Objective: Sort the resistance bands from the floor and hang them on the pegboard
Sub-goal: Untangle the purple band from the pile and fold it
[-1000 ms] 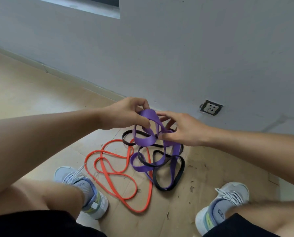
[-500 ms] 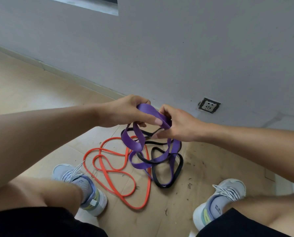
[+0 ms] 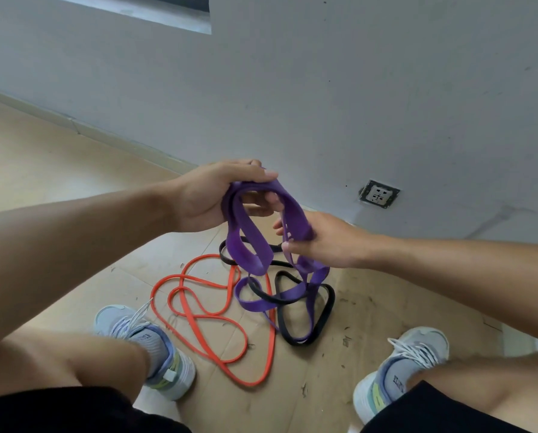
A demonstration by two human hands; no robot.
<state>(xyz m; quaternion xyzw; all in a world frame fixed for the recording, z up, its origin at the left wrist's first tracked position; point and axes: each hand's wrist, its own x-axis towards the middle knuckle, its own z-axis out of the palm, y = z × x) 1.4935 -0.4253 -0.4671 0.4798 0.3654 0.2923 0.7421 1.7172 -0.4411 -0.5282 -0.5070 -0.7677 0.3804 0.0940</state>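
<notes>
A wide purple resistance band (image 3: 249, 242) hangs in loops between my hands above the floor. My left hand (image 3: 211, 198) grips its gathered top loops. Lower and to the right, my right hand (image 3: 327, 242) pinches another strand of the same band. The purple band's lower end still trails on the floor, threaded through a black band (image 3: 321, 326). A thin orange band (image 3: 199, 310) lies in coils on the floor to the left of the black one. No pegboard is in view.
My two sneakers (image 3: 155, 345) (image 3: 399, 367) stand on either side of the bands on the wooden floor. A grey wall (image 3: 324, 104) runs close behind, with a wall socket (image 3: 378, 193) low on it.
Both hands have risen with the purple band. My left hand gathered more loops at the top, and my right hand slid down to a lower strand.
</notes>
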